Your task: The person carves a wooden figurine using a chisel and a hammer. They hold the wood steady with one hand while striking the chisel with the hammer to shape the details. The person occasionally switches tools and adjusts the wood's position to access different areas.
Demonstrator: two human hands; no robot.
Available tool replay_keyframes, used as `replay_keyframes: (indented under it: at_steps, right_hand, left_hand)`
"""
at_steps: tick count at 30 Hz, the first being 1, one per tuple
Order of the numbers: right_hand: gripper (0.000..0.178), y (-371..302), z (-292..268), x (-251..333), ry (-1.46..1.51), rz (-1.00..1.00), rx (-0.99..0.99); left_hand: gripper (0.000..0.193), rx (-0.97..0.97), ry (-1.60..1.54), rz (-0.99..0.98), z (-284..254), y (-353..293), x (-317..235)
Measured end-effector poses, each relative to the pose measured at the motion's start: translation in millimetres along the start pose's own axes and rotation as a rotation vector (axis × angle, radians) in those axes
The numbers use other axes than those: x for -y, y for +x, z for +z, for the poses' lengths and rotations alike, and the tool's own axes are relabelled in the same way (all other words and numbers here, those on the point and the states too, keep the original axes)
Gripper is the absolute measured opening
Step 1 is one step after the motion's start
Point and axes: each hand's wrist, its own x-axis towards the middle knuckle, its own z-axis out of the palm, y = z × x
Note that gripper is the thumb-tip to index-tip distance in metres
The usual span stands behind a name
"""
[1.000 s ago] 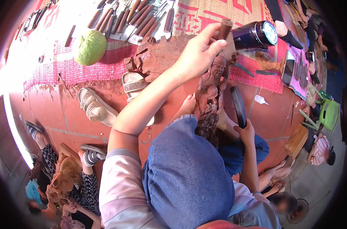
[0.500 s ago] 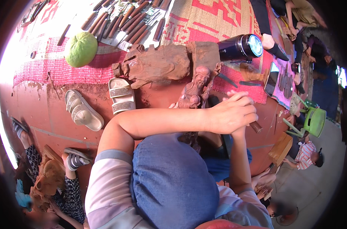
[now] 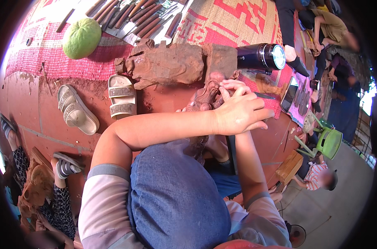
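Note:
A reddish-brown carved wooden figurine (image 3: pixel 203 97) of a bearded old man leans in front of me, its lower part passing beneath my left forearm. My left hand (image 3: pixel 240 111) is over the figurine's upper right side. Its upper fingers bend toward the carving close to the head, while the lower ones stretch loosely to the right, apart. I see no tool in it. My right forearm (image 3: pixel 250 166) rises from the lower right and ends behind the left hand, which hides most of my right hand and whatever it holds.
Beyond the figurine lies a rough wood block (image 3: pixel 167 64), with a dark flask (image 3: pixel 256 57) at its right. Many wooden-handled chisels (image 3: pixel 147 23) and a green round fruit (image 3: pixel 81 38) lie farther back. Sandals (image 3: pixel 123 97) are on the tiled floor. Other people work around, near a green stool (image 3: pixel 329 143).
My left hand has moved up and left to the figurine's head, its fingers loosening. The brown handle that stuck out beneath it is no longer visible. The whole view has shifted slightly.

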Motion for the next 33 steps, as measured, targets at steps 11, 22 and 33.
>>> replay_keyframes:
  at_steps: [11,22,33]
  right_hand:
    - [0.036,25,4,9,0.039,0.06,0.075]
    - [0.035,51,5,14,0.059,0.12,0.188]
    - [0.035,60,2,19,0.093,0.17,0.24]
  left_hand:
    - [0.041,-0.093,-0.02,0.001,12,8,13]
    - [0.031,-0.304,0.016,-0.24,15,31,25]
    - [0.029,-0.345,-0.026,-0.19,3,33,19]
